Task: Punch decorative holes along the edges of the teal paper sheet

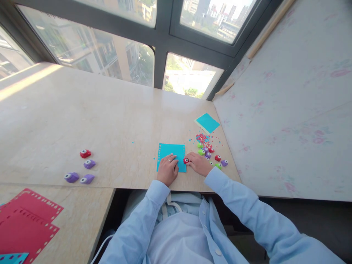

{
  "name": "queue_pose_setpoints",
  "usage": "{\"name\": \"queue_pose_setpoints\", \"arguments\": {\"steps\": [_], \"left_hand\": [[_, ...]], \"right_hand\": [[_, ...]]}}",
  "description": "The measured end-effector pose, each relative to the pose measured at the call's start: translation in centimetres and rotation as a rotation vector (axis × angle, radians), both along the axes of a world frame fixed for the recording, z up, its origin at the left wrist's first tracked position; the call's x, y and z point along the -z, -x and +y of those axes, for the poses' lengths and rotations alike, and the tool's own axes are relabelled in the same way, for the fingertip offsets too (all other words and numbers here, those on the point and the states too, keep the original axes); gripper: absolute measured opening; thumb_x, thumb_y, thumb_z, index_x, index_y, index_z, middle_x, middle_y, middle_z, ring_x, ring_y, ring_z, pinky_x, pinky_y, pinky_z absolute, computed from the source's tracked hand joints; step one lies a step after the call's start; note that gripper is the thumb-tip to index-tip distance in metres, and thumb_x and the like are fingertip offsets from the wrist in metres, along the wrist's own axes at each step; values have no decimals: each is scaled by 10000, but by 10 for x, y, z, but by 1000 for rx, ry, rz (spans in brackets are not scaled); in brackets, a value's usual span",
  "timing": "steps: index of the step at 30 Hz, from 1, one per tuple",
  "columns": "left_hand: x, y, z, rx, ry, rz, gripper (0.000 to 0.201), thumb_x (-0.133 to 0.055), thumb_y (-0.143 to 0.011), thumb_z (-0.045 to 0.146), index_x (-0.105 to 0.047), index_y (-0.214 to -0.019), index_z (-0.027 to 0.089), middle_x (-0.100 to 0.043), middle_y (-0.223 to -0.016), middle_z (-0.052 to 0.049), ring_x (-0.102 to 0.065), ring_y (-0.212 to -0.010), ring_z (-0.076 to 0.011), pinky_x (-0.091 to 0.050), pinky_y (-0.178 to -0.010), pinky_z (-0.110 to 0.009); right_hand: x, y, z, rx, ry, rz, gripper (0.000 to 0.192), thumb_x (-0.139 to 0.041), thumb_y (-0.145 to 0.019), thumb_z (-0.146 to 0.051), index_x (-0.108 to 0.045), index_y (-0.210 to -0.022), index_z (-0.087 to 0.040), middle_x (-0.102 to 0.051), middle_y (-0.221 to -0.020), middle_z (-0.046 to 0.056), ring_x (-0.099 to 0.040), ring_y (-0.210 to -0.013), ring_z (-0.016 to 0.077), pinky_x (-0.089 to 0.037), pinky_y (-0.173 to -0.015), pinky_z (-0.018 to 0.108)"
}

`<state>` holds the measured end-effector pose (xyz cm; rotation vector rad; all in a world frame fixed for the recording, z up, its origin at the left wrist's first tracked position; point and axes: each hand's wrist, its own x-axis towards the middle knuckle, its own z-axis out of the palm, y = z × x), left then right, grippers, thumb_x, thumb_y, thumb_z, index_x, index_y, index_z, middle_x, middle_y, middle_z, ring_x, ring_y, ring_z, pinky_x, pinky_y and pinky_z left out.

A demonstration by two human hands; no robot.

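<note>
A square blue sheet of paper (pixel 171 149) lies on the table before me, with small punched holes along its left edge and some along its right. My left hand (pixel 168 169) rests on the sheet, fingers stretched over it, a ring on one finger. My right hand (pixel 200 163) is closed on a small red craft punch (pixel 186 161) at the sheet's right edge. Whether the paper is inside its slot is hard to make out. Just beyond the right hand sit several green, purple and red punches (pixel 206 151), beside a heap of red and blue paper bits (pixel 203 139).
Another blue sheet (pixel 208 123) lies over a pale one near the wall (pixel 275 128). Off to the left stand one red punch (pixel 85 153) and several purple punches (pixel 87 179). Punched red sheets (pixel 30 234) lie on the lower-left surface. Windows (pixel 189 75) border the table's far edge.
</note>
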<state>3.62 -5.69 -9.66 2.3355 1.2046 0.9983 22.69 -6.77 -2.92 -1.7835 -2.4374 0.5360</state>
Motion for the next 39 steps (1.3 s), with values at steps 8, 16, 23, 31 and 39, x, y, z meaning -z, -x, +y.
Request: {"name": "queue_pose_setpoints", "arguments": {"steps": [8,16,23,31,39], "left_hand": [[-2,1,1,10,30,10,213,-540,-815,122,-694,-936,206,-676,-1151,-91,-556,-1181,-270,-461,-953,-475],[-3,0,1,-7,19,8,213,-534,-817,113,-692,-928,201,-682,-1145,-82,-565,-1168,-276,-458,-944,-468],[-2,-1,2,-26,5,22,217,-540,-822,124,-689,-962,197,-675,-1160,-86,-554,-1186,-284,-449,-953,-469],[-2,-1,2,-40,19,16,214,-530,-835,137,-688,-966,196,-675,-1152,-97,-545,-1197,-277,-442,-966,-475],[0,-1,3,-55,-8,-9,202,-520,-866,197,-681,-988,185,-684,-1119,-108,-571,-1162,-284,-455,-953,-475]], "right_hand": [[-7,-6,1,41,35,-65,220,-573,-898,-204,-633,-1108,-178,-653,-1064,83,-616,-1016,200,-457,-869,277],[0,-4,2,49,13,-4,195,-565,-886,-153,-629,-1069,-177,-641,-1053,82,-609,-996,188,-461,-860,288],[6,2,1,24,-54,92,220,-550,-891,-157,-607,-1103,-156,-647,-1074,103,-599,-1023,204,-472,-903,343],[19,-5,4,45,-100,227,217,-594,-852,-138,-647,-1062,-155,-675,-1069,106,-590,-1038,216,-451,-942,371],[32,-7,2,257,-41,661,281,-588,-810,-149,-654,-1079,-197,-662,-1078,91,-626,-946,201,-494,-861,374]]}}
